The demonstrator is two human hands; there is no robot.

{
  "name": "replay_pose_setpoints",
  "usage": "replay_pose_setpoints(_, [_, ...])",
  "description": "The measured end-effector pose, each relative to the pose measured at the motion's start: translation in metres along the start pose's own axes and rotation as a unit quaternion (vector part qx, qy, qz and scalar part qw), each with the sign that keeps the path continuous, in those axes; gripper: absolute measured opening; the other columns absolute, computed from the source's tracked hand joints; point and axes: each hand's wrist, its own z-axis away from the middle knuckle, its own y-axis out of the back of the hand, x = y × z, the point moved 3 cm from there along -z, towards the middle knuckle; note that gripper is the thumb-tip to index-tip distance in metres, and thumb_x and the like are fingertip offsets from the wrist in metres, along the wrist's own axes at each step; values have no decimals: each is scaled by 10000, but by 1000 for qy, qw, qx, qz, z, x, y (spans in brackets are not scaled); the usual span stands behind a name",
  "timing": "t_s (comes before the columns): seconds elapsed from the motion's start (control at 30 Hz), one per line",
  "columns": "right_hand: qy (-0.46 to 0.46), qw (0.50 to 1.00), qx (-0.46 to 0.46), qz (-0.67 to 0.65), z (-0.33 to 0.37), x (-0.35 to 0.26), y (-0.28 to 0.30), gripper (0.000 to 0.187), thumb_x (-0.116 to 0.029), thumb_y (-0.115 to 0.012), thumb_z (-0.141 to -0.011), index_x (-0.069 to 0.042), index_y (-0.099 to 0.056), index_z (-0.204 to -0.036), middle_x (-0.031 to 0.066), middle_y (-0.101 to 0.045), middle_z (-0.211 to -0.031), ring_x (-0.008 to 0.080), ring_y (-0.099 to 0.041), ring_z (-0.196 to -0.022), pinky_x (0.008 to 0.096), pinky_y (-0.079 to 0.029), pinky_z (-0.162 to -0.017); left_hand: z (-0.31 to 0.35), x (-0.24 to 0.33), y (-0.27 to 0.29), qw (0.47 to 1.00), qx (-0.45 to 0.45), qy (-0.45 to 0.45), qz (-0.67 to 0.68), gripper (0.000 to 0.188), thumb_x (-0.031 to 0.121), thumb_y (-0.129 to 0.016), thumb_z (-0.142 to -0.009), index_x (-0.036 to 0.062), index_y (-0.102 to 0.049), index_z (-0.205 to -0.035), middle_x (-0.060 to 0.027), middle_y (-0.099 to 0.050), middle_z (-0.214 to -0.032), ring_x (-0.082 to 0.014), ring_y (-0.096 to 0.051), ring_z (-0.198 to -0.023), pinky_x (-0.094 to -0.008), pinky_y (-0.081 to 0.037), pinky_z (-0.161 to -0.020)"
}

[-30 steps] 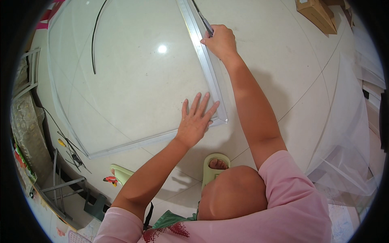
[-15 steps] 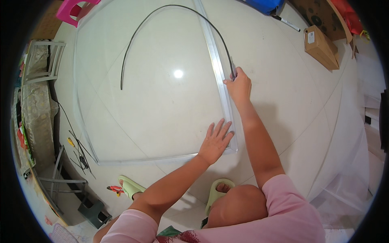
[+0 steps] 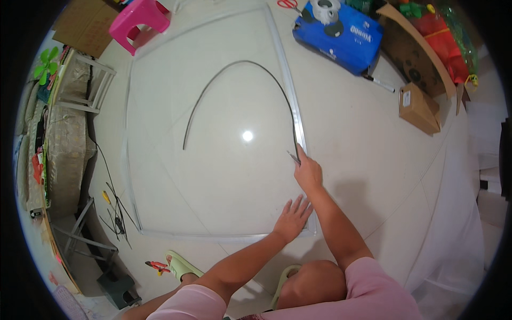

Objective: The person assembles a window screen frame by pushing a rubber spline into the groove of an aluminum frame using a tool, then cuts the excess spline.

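A large rectangular silver metal frame (image 3: 126, 160) lies flat on the floor. My left hand (image 3: 292, 220) rests with fingers spread on its near right corner. Along the right side, my right hand (image 3: 309, 173) is closed around a slim pointed tool (image 3: 292, 156), whose tip sticks out past the fingers; the rest of it is hidden. A thin black cord (image 3: 246, 61) runs along the frame's right side down to these fingers. From there it arches over the inside of the frame to a loose end at the left. Whether the fingers also grip the cord, I cannot tell.
Red-handled pliers (image 3: 157, 266) lie by my left slipper. Black cord pieces (image 3: 118, 218) and a yellow-handled tool (image 3: 106, 197) lie left of the frame. A pink stool (image 3: 140, 21) stands at its far left corner. Far right are a blue package (image 3: 338, 40), marker (image 3: 381, 84) and small box (image 3: 420, 108).
My right hand has come nearer along the frame's right side, toward my left hand, with the cord's arch following. The view has tilted up, bringing more of the far side into sight.
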Motion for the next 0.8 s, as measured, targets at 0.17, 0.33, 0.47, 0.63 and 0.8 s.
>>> replay_pose_setpoints(0.17, [-12, 999, -43, 14, -3, -11, -8, 579, -89, -598, -816, -131, -455, -1375, 185, -669, -860, 373, -654, -761, 484, -521, -692, 29, -9, 5, 998, -44, -33, -8, 568, 163, -519, -887, 102, -352, -1427, -166, -279, -1509, -333, -261, -1403, -545, -254, -1098])
replay_pose_setpoints(0.33, [53, 998, 17, 8, -6, 8, -23, 632, -69, -610, -811, -148, -424, -1409, 201, -664, -856, 382, -651, -750, 472, -523, -694, 86, -2, -20, 992, -123, 8, 18, 610, 166, -520, -885, 112, -311, -1456, -154, -239, -1535, -319, -243, -1415, -567, -263, -1086])
replay_pose_setpoints(0.47, [2, 998, -14, 64, -7, 6, -14, 649, -78, -621, -824, -171, -400, -1427, 206, -663, -824, 384, -649, -749, 478, -516, -692, 113, 6, -29, 994, -93, 49, 18, 648, 184, -526, -885, 121, -273, -1479, -137, -217, -1547, -306, -225, -1423, -584, -268, -1073])
replay_pose_setpoints(0.63, [23, 996, -14, 87, 2, -7, -17, 639, -101, -623, -846, -182, -387, -1435, 216, -671, -863, 390, -652, -770, 479, -512, -696, 132, 0, -24, 981, -45, 181, 51, 587, 250, -522, -894, 106, -360, -1440, -151, -211, -1534, -343, -209, -1409, -576, -230, -1090])
replay_pose_setpoints(0.8, [11, 999, 4, 48, 6, -1, -17, 612, -100, -610, -868, -186, -391, -1432, 221, -676, -901, 386, -657, -792, 463, -512, -719, 161, -29, -22, 977, -45, 199, 57, 503, 240, -524, -889, 71, -450, -1357, -183, -347, -1453, -353, -355, -1326, -542, -337, -1028])
